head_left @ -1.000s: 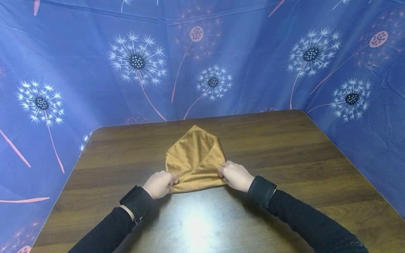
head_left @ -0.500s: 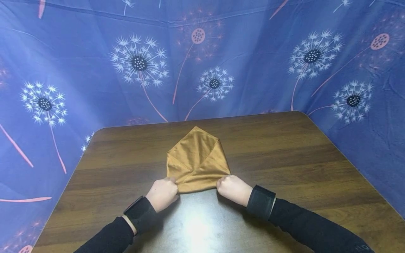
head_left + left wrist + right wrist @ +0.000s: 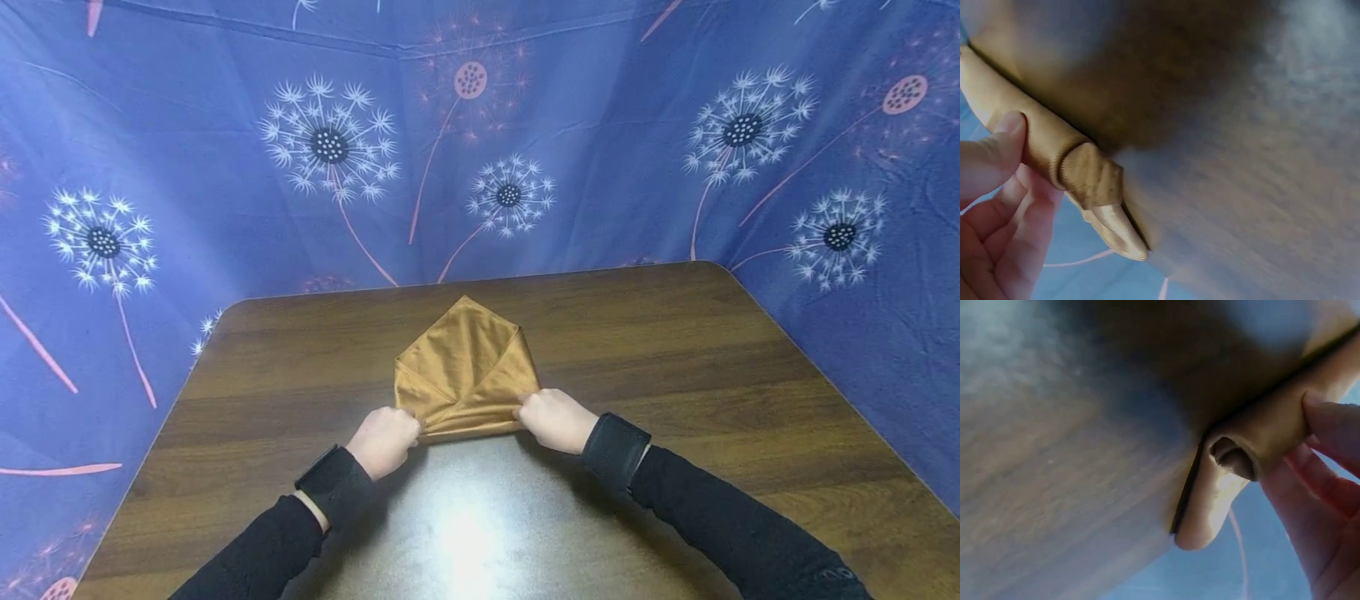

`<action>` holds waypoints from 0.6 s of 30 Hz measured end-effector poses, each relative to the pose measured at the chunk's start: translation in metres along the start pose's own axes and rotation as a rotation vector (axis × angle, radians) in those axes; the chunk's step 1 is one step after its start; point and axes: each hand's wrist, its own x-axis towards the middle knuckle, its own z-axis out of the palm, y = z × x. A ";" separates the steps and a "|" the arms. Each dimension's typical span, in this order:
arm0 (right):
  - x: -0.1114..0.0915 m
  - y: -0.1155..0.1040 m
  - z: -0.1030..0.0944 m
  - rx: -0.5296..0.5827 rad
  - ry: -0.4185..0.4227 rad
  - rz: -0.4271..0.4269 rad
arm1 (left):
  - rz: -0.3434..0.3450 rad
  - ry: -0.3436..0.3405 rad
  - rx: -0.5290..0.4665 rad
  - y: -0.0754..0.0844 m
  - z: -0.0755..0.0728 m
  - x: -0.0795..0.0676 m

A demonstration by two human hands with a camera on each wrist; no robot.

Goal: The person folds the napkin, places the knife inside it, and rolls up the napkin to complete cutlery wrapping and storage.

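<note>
A golden-brown satiny cloth (image 3: 467,358), perhaps a napkin, lies folded on the wooden table with a pointed corner at the far side. Its near edge is rolled into a tube. My left hand (image 3: 384,442) pinches the left end of that rolled edge (image 3: 1044,137), thumb on top and fingers beneath in the left wrist view. At the right end my right hand (image 3: 557,421) pinches the roll (image 3: 1275,431) likewise, and the right wrist view shows the tube's hollow end. In the head view the hands partly cover both ends of the roll.
The brown wooden table (image 3: 637,350) extends around the cloth, with a bright light reflection in front of it. A blue fabric backdrop (image 3: 600,167) with dandelion prints hangs behind and along both sides.
Compared with half a second ago, the cloth's near edge sits farther from me and the flat part is shorter. Both hands have shifted slightly forward with it. The far corner stays in place.
</note>
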 end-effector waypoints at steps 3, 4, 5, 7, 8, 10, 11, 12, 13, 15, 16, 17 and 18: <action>0.005 0.006 -0.003 0.102 -0.038 0.044 | -0.057 -0.059 -0.080 -0.005 -0.001 0.004; 0.006 0.007 -0.003 0.130 -0.046 0.057 | -0.076 -0.075 -0.113 -0.006 -0.001 0.005; 0.008 0.009 -0.003 0.153 -0.054 0.073 | -0.093 -0.083 -0.145 -0.008 -0.002 0.006; 0.011 0.012 -0.004 0.184 -0.065 0.102 | -0.120 -0.104 -0.210 -0.011 -0.002 0.010; 0.012 0.013 -0.004 0.195 -0.069 0.114 | -0.128 -0.114 -0.242 -0.013 -0.002 0.011; 0.015 0.015 -0.003 0.215 -0.081 0.145 | -0.139 -0.140 -0.301 -0.016 -0.002 0.015; 0.017 0.016 -0.003 0.225 -0.083 0.159 | -0.141 -0.153 -0.326 -0.018 -0.001 0.016; 0.018 0.017 -0.003 0.240 -0.087 0.173 | -0.137 -0.164 -0.352 -0.020 -0.001 0.017; 0.020 0.018 -0.002 0.249 -0.091 0.182 | -0.129 -0.175 -0.376 -0.023 0.000 0.019; 0.022 0.021 0.000 0.271 -0.103 0.199 | -0.098 -0.204 -0.414 -0.027 0.002 0.022; 0.024 0.022 0.001 0.289 -0.108 0.206 | -0.085 -0.224 -0.436 -0.030 0.002 0.024; 0.025 0.024 0.001 0.303 -0.117 0.216 | -0.070 -0.247 -0.449 -0.032 0.002 0.026; 0.026 0.025 0.001 0.317 -0.125 0.223 | -0.064 -0.269 -0.465 -0.034 0.001 0.028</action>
